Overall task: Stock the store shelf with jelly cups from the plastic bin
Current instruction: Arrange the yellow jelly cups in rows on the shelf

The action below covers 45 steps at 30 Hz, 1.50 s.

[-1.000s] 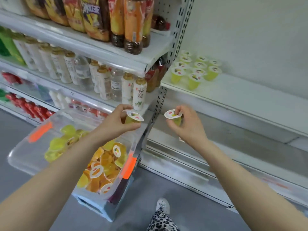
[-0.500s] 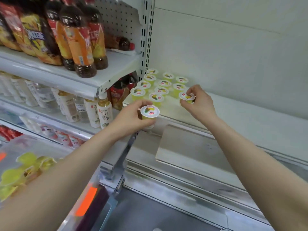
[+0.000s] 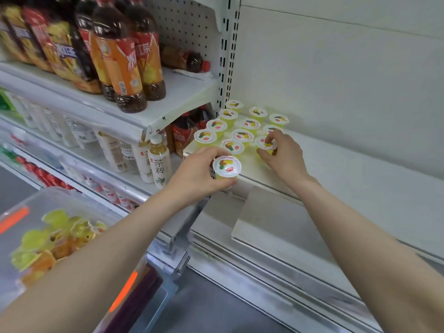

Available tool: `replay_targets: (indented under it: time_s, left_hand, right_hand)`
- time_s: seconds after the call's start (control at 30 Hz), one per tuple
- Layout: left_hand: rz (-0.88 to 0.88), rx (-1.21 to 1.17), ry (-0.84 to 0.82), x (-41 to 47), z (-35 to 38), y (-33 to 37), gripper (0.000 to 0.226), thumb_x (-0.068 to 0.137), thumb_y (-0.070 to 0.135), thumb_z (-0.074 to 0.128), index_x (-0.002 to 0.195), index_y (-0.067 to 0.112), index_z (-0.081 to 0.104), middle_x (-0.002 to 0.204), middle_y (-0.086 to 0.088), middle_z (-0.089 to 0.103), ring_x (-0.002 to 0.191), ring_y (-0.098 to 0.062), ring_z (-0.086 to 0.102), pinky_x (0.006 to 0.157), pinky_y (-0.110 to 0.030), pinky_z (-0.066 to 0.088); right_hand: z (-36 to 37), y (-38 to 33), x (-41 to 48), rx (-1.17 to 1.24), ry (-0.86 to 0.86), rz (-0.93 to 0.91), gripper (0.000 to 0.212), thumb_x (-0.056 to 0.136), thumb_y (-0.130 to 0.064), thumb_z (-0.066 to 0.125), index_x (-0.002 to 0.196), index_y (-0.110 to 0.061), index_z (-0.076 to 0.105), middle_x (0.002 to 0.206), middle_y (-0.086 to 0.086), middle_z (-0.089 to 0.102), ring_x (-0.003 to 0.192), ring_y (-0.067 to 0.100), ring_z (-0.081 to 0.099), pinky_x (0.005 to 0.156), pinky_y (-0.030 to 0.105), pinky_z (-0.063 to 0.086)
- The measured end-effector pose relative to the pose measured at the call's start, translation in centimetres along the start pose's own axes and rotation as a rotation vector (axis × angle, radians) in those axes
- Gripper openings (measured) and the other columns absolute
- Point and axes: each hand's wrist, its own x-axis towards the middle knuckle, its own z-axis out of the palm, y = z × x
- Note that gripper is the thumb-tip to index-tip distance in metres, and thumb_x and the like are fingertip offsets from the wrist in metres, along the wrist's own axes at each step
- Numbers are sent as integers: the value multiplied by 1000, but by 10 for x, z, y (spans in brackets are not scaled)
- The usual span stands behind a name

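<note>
Step in hand: placing, w/ two cups on the go at once. The landmark is the cup group [image 3: 242, 135] standing lids-up at the left end of the white shelf [image 3: 348, 174], in approx three rows running front to back.

The right hand [image 3: 286, 159] is at the group's front-right corner. Its fingers are curled down round a jelly cup [image 3: 265, 143], pinching it at the lid rim. That cup looks to be down on the shelf or v. nearly so, just in front of the row's last cup. Can't tell if its base is fully seated, since the hand covers it.

The left hand [image 3: 197, 175] is in front of the group & slightly left, off the shelf's front edge. Thumb & fingers wrap the side of a second cup [image 3: 226, 166], held upright, lid up, not yet on the shelf.

The plastic bin [image 3: 60, 198] sits well below & left of the group, w/ plenty of loose jellies [image 3: 55, 234] in it, so the task is prob. far from done. Tea bottles [image 3: 158, 162] stand just left of the group on the neighbouring shelf.

Next, as I judge it: the right hand lets go w/o tipping its cup or nudging the one behind. The left hand then lifts its cup over the edge & sets it into the open spot at the group's front right. It needs a straight-down set, as the cups are light & packed close, so a knock could topple several.
</note>
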Motion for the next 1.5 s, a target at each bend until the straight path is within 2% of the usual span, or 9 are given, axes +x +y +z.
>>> replay_targets:
  time_s: [0.1,0.27,0.4,0.5,0.77,0.9,1.0,1.23,1.5]
  left_hand:
    - [24,32,2,8,8,5,55,72,45,78,120,27,58,119,13,61,108,-2,51,89,-21,42]
    - [147,183,9,27,19,23,56,75,49,73,121,22,60,117,4,61,109,-14,52,89,-22,37]
    - [189,403,30,49,31,35,60,69,64,64,115,26,63,109,6,64,109,-21,50,93,-37,39]
    - [162,489,7,60,41,40,63,70,64,66,120,27,62,116,5,63,118,-21,44,95,-37,32]
    - [95,541,12,63,56,27,63,72,65,63,121,25,63,119,3,63,123,-23,42,101,-36,27]
    - [103,528,-1,62,52,25,76,69,71,63,128,24,59,128,1,59,128,-24,40,105,-38,26]
    - [114,487,17,61,42,25,82,71,77,49,129,20,59,129,-1,58,126,-25,43,106,-41,30]
    - [164,438,150,34,-10,9,60,94,60,38,127,16,61,122,-3,62,121,-23,48,106,-37,32]
    - [164,627,130,-59,-79,-65,51,95,48,41,120,11,65,113,-9,66,111,-29,56,101,-41,39]
  right_hand:
    - [-1,3,0,-44,-1,-39,28,84,-33,70,104,-19,57,98,-2,50,88,20,53,72,27,32]
    - [-14,11,0,-161,-9,-144,31,82,-40,70,106,-22,64,113,3,53,103,28,51,85,38,46]
    - [-29,21,2,-178,53,-197,39,91,-52,50,118,-27,65,117,3,58,107,28,53,92,43,44]
    - [-39,30,5,-223,84,-181,44,95,-51,41,124,-27,62,122,5,58,113,30,51,93,41,40]
    - [-50,46,10,-307,90,-172,44,97,-46,40,130,-24,58,125,8,56,117,31,49,93,41,37]
    - [-52,41,10,-303,97,-171,46,97,-47,38,133,-24,55,124,8,56,117,32,49,93,41,37]
    - [-55,33,10,-308,109,-195,43,98,-45,40,135,-24,52,125,8,55,116,32,48,93,41,36]
    - [-50,-8,-4,-364,140,-359,45,97,-43,42,135,-21,54,123,10,57,117,33,50,93,43,37]
    - [2,-92,-58,-389,120,-550,45,96,-42,45,131,-16,56,120,13,58,111,37,53,89,48,41]
